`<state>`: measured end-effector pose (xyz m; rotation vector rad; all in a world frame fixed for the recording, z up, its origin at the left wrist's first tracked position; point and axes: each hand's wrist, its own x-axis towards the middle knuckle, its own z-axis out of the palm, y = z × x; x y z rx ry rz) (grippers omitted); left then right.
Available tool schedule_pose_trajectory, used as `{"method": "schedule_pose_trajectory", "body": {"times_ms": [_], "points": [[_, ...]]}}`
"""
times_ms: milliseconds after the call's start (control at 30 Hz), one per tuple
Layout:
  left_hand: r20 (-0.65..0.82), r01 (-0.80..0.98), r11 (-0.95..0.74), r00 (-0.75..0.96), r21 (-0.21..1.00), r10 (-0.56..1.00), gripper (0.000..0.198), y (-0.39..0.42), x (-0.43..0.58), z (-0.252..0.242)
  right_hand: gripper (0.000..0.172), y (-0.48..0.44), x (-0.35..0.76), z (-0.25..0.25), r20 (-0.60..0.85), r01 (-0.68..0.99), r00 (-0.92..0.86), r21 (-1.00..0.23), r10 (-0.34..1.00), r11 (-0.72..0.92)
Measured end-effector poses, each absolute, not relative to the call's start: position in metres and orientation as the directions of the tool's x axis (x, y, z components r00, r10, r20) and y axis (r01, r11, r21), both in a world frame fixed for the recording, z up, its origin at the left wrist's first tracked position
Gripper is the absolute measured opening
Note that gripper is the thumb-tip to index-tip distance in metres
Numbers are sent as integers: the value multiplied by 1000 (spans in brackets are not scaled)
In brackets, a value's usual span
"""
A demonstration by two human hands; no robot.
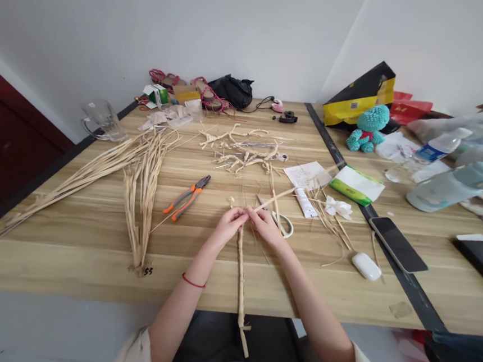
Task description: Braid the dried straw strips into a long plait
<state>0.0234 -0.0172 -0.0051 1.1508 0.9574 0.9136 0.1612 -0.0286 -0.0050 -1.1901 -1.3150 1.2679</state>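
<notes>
My left hand (230,223) pinches the upper end of a thin stick wrapped in pale straw (240,276), whose lower end hangs past the table's front edge. Close against it, my right hand (265,227) has its fingers closed on a flat straw strip (281,198) that slants up to the right. The fingertips of both hands meet, so the exact grip is hidden. Beyond my right hand lie scissors (288,228), partly covered. Pliers with orange and grey handles (187,197) rest left of my hands. Farther back are several straw-wrapped branching pieces (243,161).
Long straw bundles (138,206) spread over the left side, near a glass mug (103,121). To the right are loose straw strips (326,222), a white tube (306,203), a tissue pack (357,185), a phone (399,245), a white case (366,266) and bottles (456,186).
</notes>
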Motion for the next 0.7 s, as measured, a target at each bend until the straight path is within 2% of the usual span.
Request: {"method": "schedule_pose_trajectory", "body": {"times_ms": [133, 367, 700], "points": [[-151, -100, 201, 369, 975, 917, 27, -17, 22, -3, 52, -29, 160, -5, 16, 41, -148, -999, 989, 23], [-181, -203, 285, 414, 937, 892, 25, -13, 19, -6, 43, -34, 158, 5, 59, -90, -304, -995, 951, 33], [-194, -284, 322, 398, 903, 896, 23, -15, 20, 2, 41, -35, 159, 8, 79, -87, -271, -995, 959, 57]]}}
